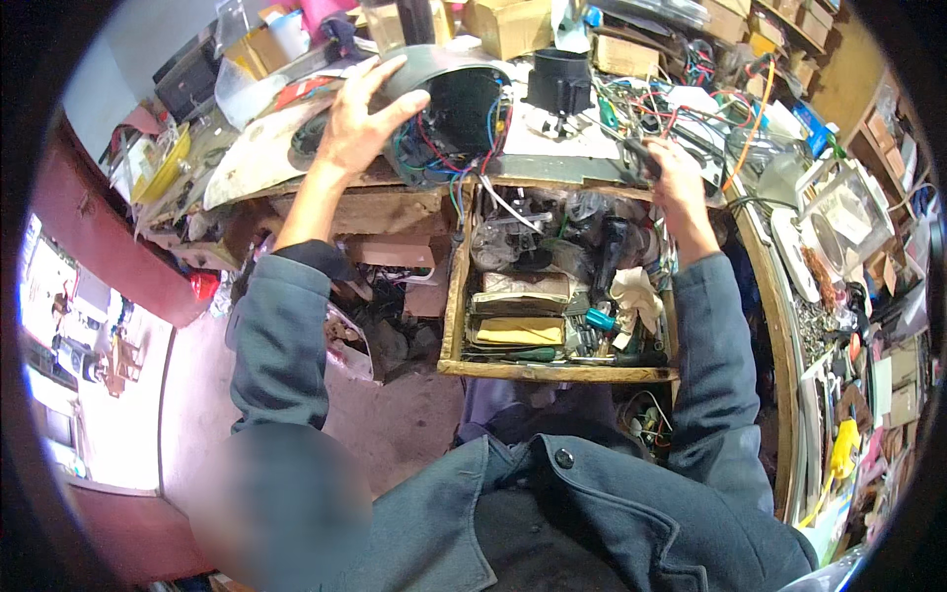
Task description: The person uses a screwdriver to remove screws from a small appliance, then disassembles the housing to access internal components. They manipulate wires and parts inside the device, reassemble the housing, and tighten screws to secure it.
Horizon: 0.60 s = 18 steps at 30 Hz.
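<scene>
On the workbench, my left hand (360,123) grips the upper left side of a grey rounded appliance housing (434,65), thumb and fingers spread over it. The housing lies tilted, its dark hollow facing me, with red, blue and green wires hanging around the rim. My right hand (679,178) is closed around a dark-handled tool (641,158) at the bench's front edge; its exact kind is hard to make out. Between the hands, a black cylindrical part (559,81) stands upright on a white surface.
Below the bench an open wooden drawer (557,371) holds tools, boxes and parts. Tangled wires (681,109) cover the bench's right side, with an orange cable (758,128) crossing there. A yellow basket (170,166) stands at far left. Cardboard boxes (508,28) line the back.
</scene>
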Each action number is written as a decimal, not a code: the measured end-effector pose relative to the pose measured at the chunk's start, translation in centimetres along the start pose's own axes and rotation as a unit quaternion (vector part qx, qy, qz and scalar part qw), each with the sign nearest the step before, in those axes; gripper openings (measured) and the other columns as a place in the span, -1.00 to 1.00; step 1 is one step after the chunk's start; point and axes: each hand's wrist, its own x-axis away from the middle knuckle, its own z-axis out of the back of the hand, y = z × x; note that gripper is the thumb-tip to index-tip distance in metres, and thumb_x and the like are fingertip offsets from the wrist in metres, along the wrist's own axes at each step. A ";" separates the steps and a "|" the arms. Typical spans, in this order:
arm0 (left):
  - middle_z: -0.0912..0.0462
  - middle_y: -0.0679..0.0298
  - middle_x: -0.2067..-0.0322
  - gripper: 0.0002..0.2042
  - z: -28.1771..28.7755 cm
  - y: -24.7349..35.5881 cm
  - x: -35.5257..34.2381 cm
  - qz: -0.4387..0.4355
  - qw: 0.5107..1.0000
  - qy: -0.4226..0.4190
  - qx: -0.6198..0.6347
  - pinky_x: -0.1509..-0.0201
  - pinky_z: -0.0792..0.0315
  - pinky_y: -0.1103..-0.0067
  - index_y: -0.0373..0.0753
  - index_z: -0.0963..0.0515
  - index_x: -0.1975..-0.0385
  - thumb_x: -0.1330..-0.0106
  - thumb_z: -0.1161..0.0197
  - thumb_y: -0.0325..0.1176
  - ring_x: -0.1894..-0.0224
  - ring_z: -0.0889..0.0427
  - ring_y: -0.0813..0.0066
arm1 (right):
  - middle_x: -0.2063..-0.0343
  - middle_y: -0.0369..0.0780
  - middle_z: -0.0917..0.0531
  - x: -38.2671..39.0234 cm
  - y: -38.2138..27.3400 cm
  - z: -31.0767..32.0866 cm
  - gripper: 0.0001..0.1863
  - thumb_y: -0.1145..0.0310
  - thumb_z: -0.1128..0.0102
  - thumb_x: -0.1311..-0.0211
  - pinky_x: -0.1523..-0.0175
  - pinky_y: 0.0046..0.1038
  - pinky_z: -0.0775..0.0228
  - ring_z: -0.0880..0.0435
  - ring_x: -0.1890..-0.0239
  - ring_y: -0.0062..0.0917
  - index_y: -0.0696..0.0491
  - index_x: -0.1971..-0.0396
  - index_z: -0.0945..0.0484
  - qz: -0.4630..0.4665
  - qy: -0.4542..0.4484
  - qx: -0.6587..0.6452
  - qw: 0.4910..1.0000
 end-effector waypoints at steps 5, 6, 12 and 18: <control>-0.33 -0.16 -0.40 -0.26 -0.7 1.6 2.1 -0.029 0.999 0.032 -0.015 -0.53 -0.17 0.25 -0.16 -0.48 -0.34 -0.17 -0.49 0.01 -0.45 -0.32 -0.05 | 0.55 -0.41 -0.57 4.2 -3.4 1.9 -0.69 0.12 -0.24 -0.43 0.64 -0.72 -0.02 -0.26 0.71 -0.84 -0.01 0.01 -0.71 -0.130 0.082 -0.195 0.969; -0.33 -0.15 -0.40 -0.26 -0.9 1.8 2.3 -0.036 0.998 0.041 -0.022 -0.53 -0.18 0.25 -0.16 -0.47 -0.35 -0.16 -0.50 -0.03 -0.45 -0.32 -0.05 | 0.52 -0.41 -0.59 4.8 -3.4 3.2 -0.68 0.14 -0.25 -0.43 0.64 -0.73 0.00 -0.27 0.70 -0.84 0.00 0.00 -0.70 -0.120 0.052 -0.205 0.970; -0.38 -0.02 -0.41 -0.36 -1.1 2.5 3.3 -0.055 0.996 0.067 0.001 -0.54 -0.19 0.28 -0.11 -0.46 -0.35 -0.22 -0.42 -0.22 -0.47 -0.33 0.04 | 0.57 -0.38 -0.54 6.2 -5.0 6.7 -0.68 0.14 -0.22 -0.45 0.65 -0.75 0.01 -0.25 0.72 -0.83 0.06 0.06 -0.70 -0.070 0.094 -0.194 0.974; -0.40 0.16 -0.43 -0.48 -0.8 1.8 2.0 -0.136 0.989 0.015 -0.056 -0.61 -0.01 0.29 -0.10 -0.43 -0.40 -0.43 -0.19 -0.26 -0.52 -0.24 0.12 | 0.53 -0.36 -0.59 6.4 -7.8 8.9 -0.74 0.22 -0.21 -0.46 0.68 -0.75 0.00 -0.32 0.70 -0.84 0.08 0.12 -0.72 0.004 0.166 -0.155 0.974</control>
